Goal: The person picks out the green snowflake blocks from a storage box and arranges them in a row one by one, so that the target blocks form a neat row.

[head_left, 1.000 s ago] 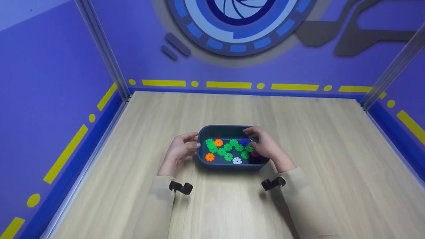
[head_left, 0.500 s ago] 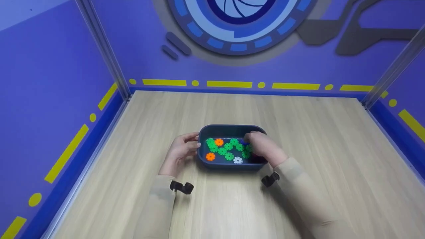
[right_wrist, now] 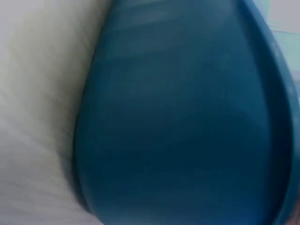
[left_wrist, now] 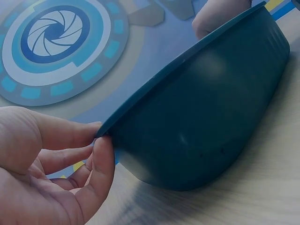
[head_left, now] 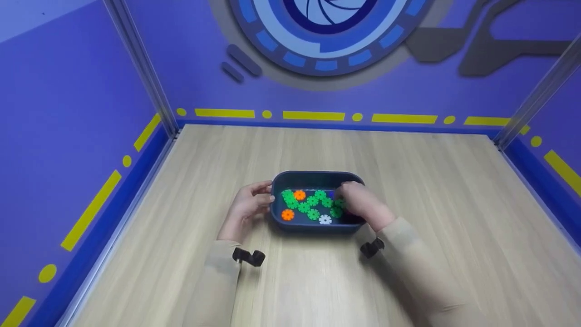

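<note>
A dark blue-green plastic basin (head_left: 313, 227) stands on the table. In the left wrist view my left hand (left_wrist: 61, 164) pinches the basin's rim (left_wrist: 154, 77) between thumb and fingers at its left end. Reaching over the right end, my right hand (head_left: 361, 200) has its bent fingers down inside, beside a mostly covered blue piece (head_left: 332, 194); the fingertips are hidden. Flat, notched plastic snowflake discs lie on the basin floor: several green discs (head_left: 312, 214), two orange discs (head_left: 288, 215) and a white disc (head_left: 325, 220). The right wrist view shows only the basin's outer wall (right_wrist: 178, 112).
The wood-grain table (head_left: 218, 154) runs out around the basin on all sides. Blue-purple panels with yellow dashes (head_left: 313, 115) close off the back, left and right. Metal posts (head_left: 140, 68) stand at the back corners.
My right hand has moved inward from the right rim and dipped into the basin, its fingers now bent down over the pieces. My left hand keeps its place on the rim.
</note>
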### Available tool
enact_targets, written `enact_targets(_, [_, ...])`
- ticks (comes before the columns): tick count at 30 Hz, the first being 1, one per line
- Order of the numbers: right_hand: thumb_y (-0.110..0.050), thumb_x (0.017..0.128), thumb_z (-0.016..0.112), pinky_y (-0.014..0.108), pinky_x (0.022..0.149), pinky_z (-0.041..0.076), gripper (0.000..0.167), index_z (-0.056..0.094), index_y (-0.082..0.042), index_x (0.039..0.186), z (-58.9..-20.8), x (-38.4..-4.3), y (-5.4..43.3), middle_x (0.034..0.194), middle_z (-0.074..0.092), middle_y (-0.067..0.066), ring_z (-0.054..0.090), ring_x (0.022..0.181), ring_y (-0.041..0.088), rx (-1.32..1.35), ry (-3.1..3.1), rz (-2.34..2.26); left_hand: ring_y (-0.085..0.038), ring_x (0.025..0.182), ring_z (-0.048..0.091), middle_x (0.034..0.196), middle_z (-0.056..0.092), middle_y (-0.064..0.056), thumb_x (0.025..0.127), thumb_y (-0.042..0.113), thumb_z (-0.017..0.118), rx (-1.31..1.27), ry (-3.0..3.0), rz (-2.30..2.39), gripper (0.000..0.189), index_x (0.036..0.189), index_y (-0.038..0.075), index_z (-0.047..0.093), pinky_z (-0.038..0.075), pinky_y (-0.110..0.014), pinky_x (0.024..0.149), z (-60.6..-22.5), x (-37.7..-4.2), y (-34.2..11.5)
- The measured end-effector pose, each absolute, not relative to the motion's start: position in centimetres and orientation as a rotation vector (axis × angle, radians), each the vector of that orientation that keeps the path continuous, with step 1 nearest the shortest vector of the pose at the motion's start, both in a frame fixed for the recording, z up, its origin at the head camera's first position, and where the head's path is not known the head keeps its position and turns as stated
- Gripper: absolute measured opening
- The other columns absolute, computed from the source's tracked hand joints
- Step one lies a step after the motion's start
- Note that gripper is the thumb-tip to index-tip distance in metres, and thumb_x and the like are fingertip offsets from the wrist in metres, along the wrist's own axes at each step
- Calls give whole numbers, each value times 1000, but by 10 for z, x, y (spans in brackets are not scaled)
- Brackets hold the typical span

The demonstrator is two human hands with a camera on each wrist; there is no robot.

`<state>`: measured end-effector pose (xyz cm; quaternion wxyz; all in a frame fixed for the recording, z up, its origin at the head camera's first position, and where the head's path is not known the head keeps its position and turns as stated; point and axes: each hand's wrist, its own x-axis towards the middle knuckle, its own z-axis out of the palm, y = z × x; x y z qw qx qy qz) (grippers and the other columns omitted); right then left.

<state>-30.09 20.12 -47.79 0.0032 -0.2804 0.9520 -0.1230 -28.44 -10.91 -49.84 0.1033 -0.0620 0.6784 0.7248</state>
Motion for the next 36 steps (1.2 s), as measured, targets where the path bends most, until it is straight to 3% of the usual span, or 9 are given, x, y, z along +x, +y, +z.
enact_targets(7, [12, 78, 71, 49, 87, 58, 32, 78, -1, 106, -472, -294, 211, 102, 77, 16, 70, 94, 30, -767, 2914, -812, -15, 76, 63, 119, 64, -14, 86, -8, 68, -196, 2009, 2134, 56, 141, 1, 60, 55, -26, 64, -497, -284, -108])
enact_targets(13, [4, 83, 76, 38, 78, 58, 31, 76, -1, 114, -471, -289, 219, 101, 75, 17, 67, 84, 23, -579, 2818, -1128, -14, 75, 63, 117, 65, -14, 86, -8, 69, -188, 2027, 2126, 56, 140, 1, 61, 56, -26, 64, -496, -283, -109])
enact_targets(21, [4, 88, 72, 28, 81, 58, 38, 71, 0, 126, -468, -287, 234, 120, 73, 21, 71, 97, 28, -401, 2778, -1346, -15, 75, 63, 114, 65, -11, 85, -7, 70, -170, 2048, 2107, 57, 140, 0, 60, 57, -29, 65, -496, -284, -111])
enact_targets(25, [0, 90, 73, 18, 77, 56, 40, 69, -1, 130, -467, -288, 240, 123, 71, 24, 70, 96, 24, -298, 2754, -1450, -14, 74, 62, 113, 64, -10, 85, -8, 69, -162, 2038, 2114, 57, 141, -1, 60, 56, -28, 64, -496, -284, -111])
enact_targets(32, [-8, 93, 73, 14, 80, 52, 45, 65, -3, 137, -466, -289, 257, 127, 68, 23, 67, 97, 6, -24, 2710, -1633, -15, 76, 62, 113, 64, -10, 86, -7, 69, -173, 2029, 2122, 56, 141, 0, 60, 57, -29, 67, -497, -284, -111])
enact_targets(36, [-11, 95, 72, 15, 85, 50, 47, 62, -6, 141, -468, -288, 269, 133, 66, 20, 67, 106, 10, 92, 2710, -1670, -15, 77, 62, 114, 64, -10, 87, -7, 69, -176, 2030, 2117, 55, 140, 1, 61, 57, -30, 68, -497, -284, -112])
